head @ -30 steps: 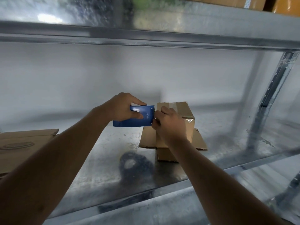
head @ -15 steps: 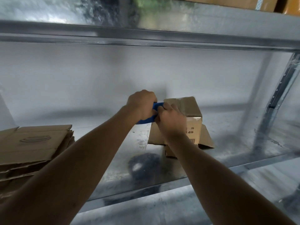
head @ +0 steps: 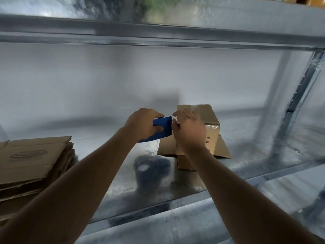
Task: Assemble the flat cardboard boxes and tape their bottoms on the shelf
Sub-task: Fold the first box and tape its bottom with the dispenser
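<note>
— Both hands had drawn a little apart since half a second earlier, hadn't they? Back then the left fist covered nearly all of the blue tool.

— Yes. Now the left hand [head: 140,125] gripped the blue tape dispenser [head: 162,128] with fingers curled round its body, and its toothed edge showed clear on the side facing the right hand [head: 189,132].

— What did the right hand have?

— Its fingers were bent at the dispenser's toothed edge, thumb and forefinger close together. It seemed to pinch the end of clear tape, though the strip was too faint to be sure.

— And the box?

— The cardboard box [head: 205,120] stood on the metal shelf [head: 112,173], right of centre, just behind and under the right hand. Glossy clear tape ran over its top face and down the front corner. Its lower flaps splayed out flat onto the shelf on both sides.

— Room to move?

— Plenty. Bare shelf lay open between the box and the stack of flat cardboard [head: 33,161] at the left edge, well apart from it. Right of the box, bare shelf ran to the upright post [head: 292,110]. The shelf's front lip crossed below both forearms, and the upper shelf beam [head: 158,35] hung well above the hands.
</note>
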